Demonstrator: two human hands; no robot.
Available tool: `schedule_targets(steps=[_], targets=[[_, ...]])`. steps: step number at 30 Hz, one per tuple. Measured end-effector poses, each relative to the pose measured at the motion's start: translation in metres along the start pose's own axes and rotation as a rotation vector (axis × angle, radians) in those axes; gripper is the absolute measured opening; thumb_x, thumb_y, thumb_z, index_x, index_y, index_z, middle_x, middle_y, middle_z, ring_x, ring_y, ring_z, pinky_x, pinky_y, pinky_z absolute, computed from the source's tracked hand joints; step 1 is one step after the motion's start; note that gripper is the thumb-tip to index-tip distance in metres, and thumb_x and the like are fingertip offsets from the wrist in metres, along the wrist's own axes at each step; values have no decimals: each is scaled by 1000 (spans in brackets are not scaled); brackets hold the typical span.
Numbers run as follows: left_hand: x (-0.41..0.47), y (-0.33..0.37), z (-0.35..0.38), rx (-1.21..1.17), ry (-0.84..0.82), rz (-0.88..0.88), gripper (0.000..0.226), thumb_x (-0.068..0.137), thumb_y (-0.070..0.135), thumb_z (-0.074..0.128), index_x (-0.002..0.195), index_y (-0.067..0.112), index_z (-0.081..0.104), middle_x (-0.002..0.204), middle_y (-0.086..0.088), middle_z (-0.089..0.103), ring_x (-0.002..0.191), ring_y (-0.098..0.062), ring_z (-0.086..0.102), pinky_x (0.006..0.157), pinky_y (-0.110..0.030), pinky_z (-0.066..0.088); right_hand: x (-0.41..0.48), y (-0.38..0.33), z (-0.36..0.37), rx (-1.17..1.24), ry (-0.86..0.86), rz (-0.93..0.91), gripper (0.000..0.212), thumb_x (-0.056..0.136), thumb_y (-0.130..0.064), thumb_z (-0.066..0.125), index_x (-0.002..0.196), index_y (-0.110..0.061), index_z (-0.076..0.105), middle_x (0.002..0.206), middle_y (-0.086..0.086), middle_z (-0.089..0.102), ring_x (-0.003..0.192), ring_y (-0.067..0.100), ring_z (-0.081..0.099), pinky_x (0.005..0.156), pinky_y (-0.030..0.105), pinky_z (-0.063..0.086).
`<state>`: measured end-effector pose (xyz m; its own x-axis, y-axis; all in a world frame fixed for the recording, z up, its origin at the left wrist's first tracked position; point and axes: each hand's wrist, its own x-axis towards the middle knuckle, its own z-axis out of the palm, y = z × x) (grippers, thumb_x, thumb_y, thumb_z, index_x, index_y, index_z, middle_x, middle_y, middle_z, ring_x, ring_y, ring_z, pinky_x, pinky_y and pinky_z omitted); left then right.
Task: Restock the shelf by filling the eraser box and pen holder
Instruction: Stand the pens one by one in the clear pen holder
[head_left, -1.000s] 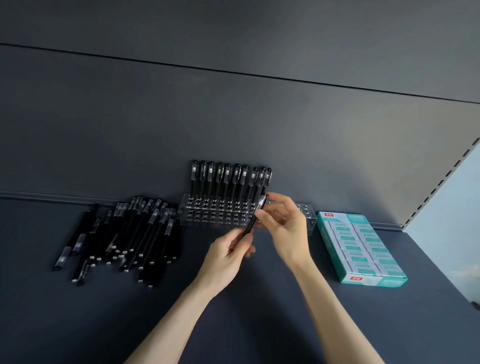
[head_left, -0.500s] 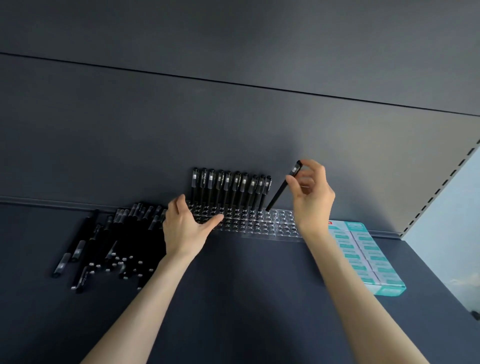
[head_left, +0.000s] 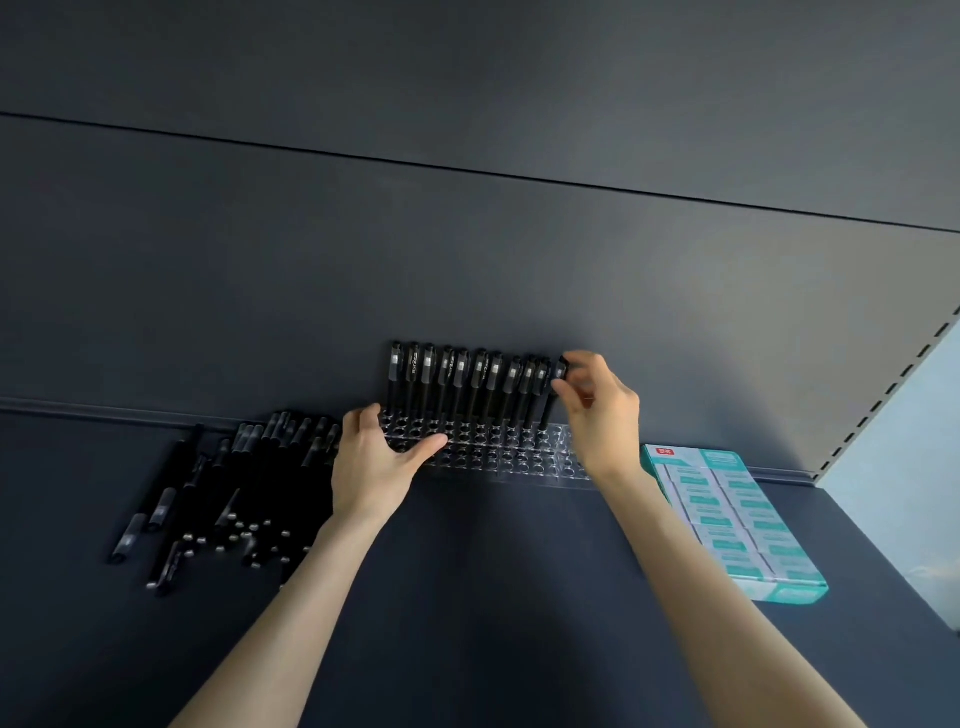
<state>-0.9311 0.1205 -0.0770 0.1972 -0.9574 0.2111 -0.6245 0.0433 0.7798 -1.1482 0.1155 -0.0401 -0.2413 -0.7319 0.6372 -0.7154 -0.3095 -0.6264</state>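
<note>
Lowered from its tilt, the pen (head_left: 546, 413) now stands in the back row of the pen holder (head_left: 498, 457), cap pinched by the right hand (head_left: 597, 410); the left hand (head_left: 374, 467), fingers spread, steadies it. Front rows are empty, loose pens (head_left: 223, 493) lie alongside, and the eraser box (head_left: 727, 514) looks full.

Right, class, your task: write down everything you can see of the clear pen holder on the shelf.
The pen holder is a long, low rack, clear like acrylic, with rows of round holes. It lies lengthwise at the back of the dark shelf, between loose pens and the eraser box. Black pens stand in its back row; the front rows are empty. The left hand presses its left end; the right hand pinches the rightmost pen.
</note>
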Motion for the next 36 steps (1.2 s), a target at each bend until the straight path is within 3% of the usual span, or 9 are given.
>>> schedule_targets(steps=[6,10,16,23,26,30,36], targets=[[-1,1,-1,31,-6,1,90,75,53,70,141,3,36,142,-8,37,126,-26,45,89,-35,43,-4,0,1,-31,7,-1,25,86,-3,63,111,-8,62,89,9,65,79,27,62,76,44,52],[-1,2,-3,81,-37,10,91,77,57,66,142,2,33,143,-11,36,129,-28,42,95,-39,43,-8,-3,-2,-13,8,22,30,86,-4,63,115,-12,60,100,5,60,77,18,61,76,45,53],[-13,1,-19,94,68,38,67,85,49,61,133,5,45,135,-13,45,126,-29,41,100,-41,40,-31,-28,-3,98,46,12,23,88,-7,62,110,-9,60,99,1,54,74,7,56,70,32,52],[-26,-42,-70,151,166,10,34,88,31,64,113,8,61,115,-11,59,110,-29,54,92,-44,45,-74,-68,48,189,-178,20,13,90,-9,59,103,-7,62,96,-1,57,76,0,55,67,6,41],[-25,-65,-95,219,167,-52,38,88,33,63,116,9,60,117,-13,57,111,-32,51,93,-46,40,-92,-91,78,159,-324,50,13,92,-16,58,103,-12,62,96,-4,57,78,5,56,72,11,45],[-14,-89,-117,309,41,-100,56,88,49,57,129,11,50,131,-11,49,121,-30,43,97,-43,34,-109,-120,119,79,-452,112,20,92,-27,57,109,-16,60,101,-6,58,93,13,57,82,30,49],[7,-112,-129,331,-135,32,64,87,53,56,133,9,47,128,-8,51,119,-26,47,97,-36,40,-118,-150,162,-224,-403,236,45,93,-42,51,127,-13,48,123,1,53,118,20,37,92,30,39]])
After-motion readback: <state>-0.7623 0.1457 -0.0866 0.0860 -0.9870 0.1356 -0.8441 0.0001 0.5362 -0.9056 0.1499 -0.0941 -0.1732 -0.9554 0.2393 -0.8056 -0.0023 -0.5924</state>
